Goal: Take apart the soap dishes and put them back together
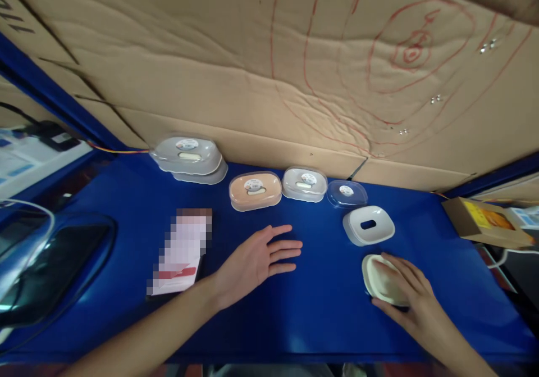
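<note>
My left hand [256, 262] hovers over the middle of the blue table with fingers spread and nothing in it. On the right, my right hand [406, 287] curls its fingers around a cream oval piece [374, 276] lying on the table. Just beyond it sits a white oval dish [360, 228] with a dark slot in its middle. A clear lid [357, 195] with a round sticker lies behind the dish. Further left are a lidded grey box [311, 185] and a lidded peach box [242, 193]. Stacked grey boxes with a clear lid [206, 155] stand at the back left.
A phone-like object with a blurred screen [183, 253] lies left of my left hand. Dark devices and cables [63, 259] occupy the far left. A cardboard box [475, 222] stands at the right edge. Cardboard [210, 73] walls the back of the blue table [311, 315].
</note>
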A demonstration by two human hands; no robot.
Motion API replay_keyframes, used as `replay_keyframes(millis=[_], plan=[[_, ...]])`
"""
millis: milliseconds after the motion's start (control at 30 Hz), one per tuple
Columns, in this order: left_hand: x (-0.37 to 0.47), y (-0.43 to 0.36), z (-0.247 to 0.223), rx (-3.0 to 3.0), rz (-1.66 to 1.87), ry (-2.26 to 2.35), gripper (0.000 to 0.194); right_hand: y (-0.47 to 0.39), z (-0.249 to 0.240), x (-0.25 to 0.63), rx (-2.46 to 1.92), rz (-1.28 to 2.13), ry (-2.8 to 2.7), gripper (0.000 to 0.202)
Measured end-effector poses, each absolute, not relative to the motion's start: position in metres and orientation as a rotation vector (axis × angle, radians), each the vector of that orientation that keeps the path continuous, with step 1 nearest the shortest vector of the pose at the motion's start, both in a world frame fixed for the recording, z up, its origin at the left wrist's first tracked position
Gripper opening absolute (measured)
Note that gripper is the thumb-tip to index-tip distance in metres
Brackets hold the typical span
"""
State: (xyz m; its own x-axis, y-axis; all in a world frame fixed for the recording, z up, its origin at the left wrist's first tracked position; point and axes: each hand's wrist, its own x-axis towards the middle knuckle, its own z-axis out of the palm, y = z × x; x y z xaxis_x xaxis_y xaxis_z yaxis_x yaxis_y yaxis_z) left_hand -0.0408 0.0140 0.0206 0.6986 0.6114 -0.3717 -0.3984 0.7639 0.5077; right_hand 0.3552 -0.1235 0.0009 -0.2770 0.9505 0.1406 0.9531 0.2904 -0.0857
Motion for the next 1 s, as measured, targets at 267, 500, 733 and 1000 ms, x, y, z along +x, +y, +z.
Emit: replay_keyframes(millis=[267, 500, 733, 1000], plan=[[-0.016, -0.007, 0.007, 0.272, 0.365, 0.433, 0.079, -0.073, 0.012, 0.220, -1.217, 0.142, -2.255, 0.037], [-0.013, -0.001, 0.019, 0.075, 0.520, 0.414, 0.074, -0.025, 0.043, 0.202, -0.941, 0.301, -2.417, 0.055], [-0.027, 0.017, 0.023, 0.002, 0.547, 0.453, 0.077, 0.006, 0.044, 0.366, -1.895, 0.495, -2.270, 0.072], [-0.024, 0.015, 0.017, 0.017, 0.555, 0.592, 0.064, -0.016, 0.032, 0.313, -1.892, 0.698, -2.424, 0.099]])
